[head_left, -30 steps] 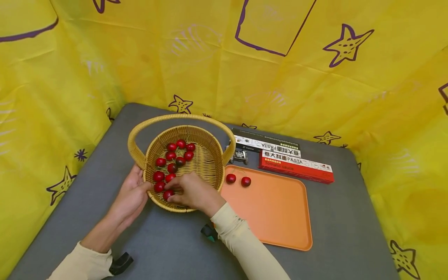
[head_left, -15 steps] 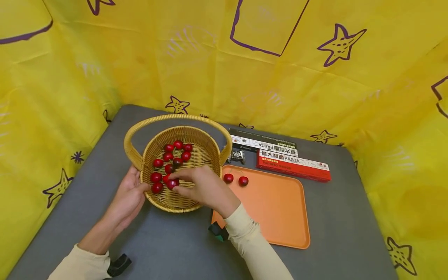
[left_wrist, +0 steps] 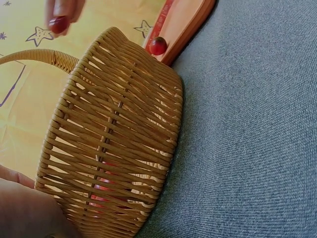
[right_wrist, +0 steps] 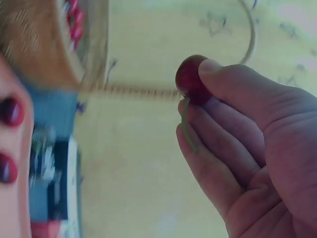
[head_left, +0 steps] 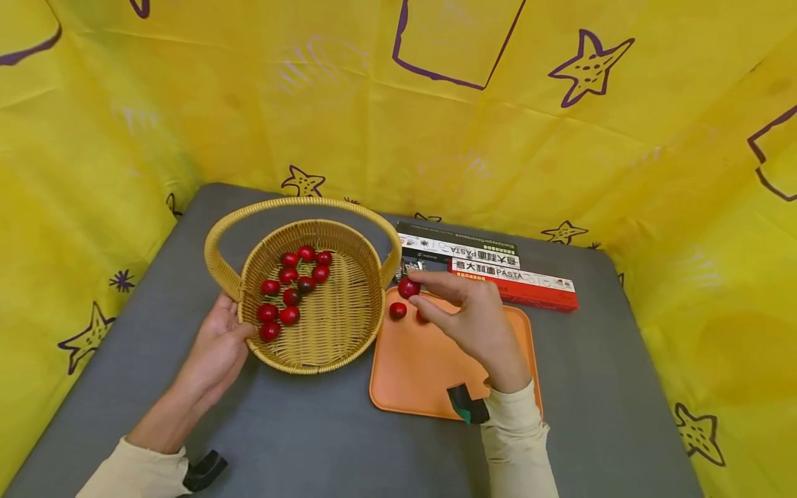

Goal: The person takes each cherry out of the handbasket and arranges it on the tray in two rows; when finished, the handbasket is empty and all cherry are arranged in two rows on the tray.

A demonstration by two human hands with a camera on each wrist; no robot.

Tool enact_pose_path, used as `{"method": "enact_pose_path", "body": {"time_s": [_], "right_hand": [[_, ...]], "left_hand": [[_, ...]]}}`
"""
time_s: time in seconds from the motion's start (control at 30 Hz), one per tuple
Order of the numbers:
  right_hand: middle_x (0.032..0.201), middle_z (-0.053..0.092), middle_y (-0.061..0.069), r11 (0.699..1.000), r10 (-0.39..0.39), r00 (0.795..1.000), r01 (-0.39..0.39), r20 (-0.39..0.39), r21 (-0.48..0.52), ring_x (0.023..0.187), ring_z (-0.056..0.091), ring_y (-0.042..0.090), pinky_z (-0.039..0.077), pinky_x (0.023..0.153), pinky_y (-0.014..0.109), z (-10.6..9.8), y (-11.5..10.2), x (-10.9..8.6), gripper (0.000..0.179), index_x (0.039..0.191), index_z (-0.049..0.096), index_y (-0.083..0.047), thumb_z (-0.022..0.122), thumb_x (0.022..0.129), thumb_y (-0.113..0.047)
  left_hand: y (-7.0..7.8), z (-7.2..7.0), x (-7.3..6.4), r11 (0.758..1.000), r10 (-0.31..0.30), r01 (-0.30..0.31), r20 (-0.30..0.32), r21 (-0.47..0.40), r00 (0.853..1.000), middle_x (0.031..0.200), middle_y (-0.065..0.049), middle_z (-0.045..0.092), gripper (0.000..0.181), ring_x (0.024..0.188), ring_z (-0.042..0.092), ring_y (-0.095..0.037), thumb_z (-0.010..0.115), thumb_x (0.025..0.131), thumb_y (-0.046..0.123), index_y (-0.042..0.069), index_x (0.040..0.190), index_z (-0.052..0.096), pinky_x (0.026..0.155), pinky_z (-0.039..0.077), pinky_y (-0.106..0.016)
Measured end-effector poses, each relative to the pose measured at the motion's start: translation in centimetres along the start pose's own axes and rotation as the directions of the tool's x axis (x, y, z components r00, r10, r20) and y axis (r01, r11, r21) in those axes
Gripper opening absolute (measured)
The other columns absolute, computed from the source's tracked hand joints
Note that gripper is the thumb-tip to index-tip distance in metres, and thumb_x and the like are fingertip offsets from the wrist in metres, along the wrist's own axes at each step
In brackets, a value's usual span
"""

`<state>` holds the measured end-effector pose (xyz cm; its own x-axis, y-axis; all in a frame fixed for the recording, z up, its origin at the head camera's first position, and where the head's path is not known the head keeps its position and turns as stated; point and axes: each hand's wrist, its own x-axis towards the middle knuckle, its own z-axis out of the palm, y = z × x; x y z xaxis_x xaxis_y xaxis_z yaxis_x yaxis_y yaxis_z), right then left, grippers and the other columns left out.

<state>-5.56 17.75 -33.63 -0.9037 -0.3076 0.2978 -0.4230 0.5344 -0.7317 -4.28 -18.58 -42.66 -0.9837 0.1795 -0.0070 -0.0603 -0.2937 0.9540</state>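
In the head view, the left hand (head_left: 219,349) grips toward 8 o'clock, fingers mostly hidden; the left forearm (head_left: 171,415) slants toward 1. The right hand (head_left: 481,328) lies between 4 and 5 o'clock, fingertips and thumb pinching toward 10; the right forearm (head_left: 518,443) points nearly to 12.
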Motion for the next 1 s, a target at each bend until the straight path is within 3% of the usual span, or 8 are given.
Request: {"method": "enact_pose_path", "body": {"time_s": [0.17,0.4,0.6,1.0], "right_hand": [[0.119,0.078,-0.007,0.992,0.103,0.994,-0.106,-0.047,-0.07,0.109,0.076,0.021,0.062,0.088,0.038,-1.2,2.7,-1.2,0.042,0.131,0.077,-0.025,0.085,0.09,-0.019],[0.12,0.078,-0.001,0.974,0.212,0.977,-0.214,-0.028,-0.075,0.113,0.074,0.025,0.06,0.093,0.048,-1.2,6.0,-2.8,0.041,0.132,0.076,-0.021,0.083,0.092,-0.022],[0.119,0.079,0.001,0.959,0.259,0.965,-0.261,-0.03,-0.112,0.111,0.075,0.029,0.061,0.091,0.044,-0.9,8.0,-3.4,0.041,0.132,0.076,-0.016,0.084,0.092,-0.018],[0.123,0.077,0.007,0.936,0.346,0.936,-0.34,0.06,-0.094,0.116,0.073,0.03,0.058,0.1,0.049,0.0,11.0,-4.1,0.036,0.13,0.076,-0.011,0.08,0.095,-0.015]], "left_hand": [[0.2,-0.2,0.0,1.0,0.01,-0.01,0.0,0.003,1.0,0.176,-0.014,0.002,0.089,0.161,0.0,-0.028,0.029,0.091,-0.025,0.009,0.169,0.002,0.126,0.022,-0.03],[0.2,-0.1,-0.1,1.0,0.001,-0.001,0.001,0.004,1.0,0.176,-0.013,0.001,0.09,0.161,-0.001,-0.028,0.029,0.091,-0.024,0.011,0.169,0.0,0.126,0.022,-0.03],[0.3,0.2,0.1,1.0,0.002,-0.002,-0.005,0.008,1.0,0.176,-0.014,0.003,0.089,0.161,0.0,-0.029,0.029,0.09,-0.024,0.009,0.169,0.004,0.127,0.02,-0.031],[0.2,0.1,0.0,1.0,-0.014,0.014,-0.006,0.016,1.0,0.176,-0.014,0.003,0.087,0.161,0.0,-0.03,0.029,0.092,-0.023,0.009,0.169,0.002,0.128,0.019,-0.034]]}}
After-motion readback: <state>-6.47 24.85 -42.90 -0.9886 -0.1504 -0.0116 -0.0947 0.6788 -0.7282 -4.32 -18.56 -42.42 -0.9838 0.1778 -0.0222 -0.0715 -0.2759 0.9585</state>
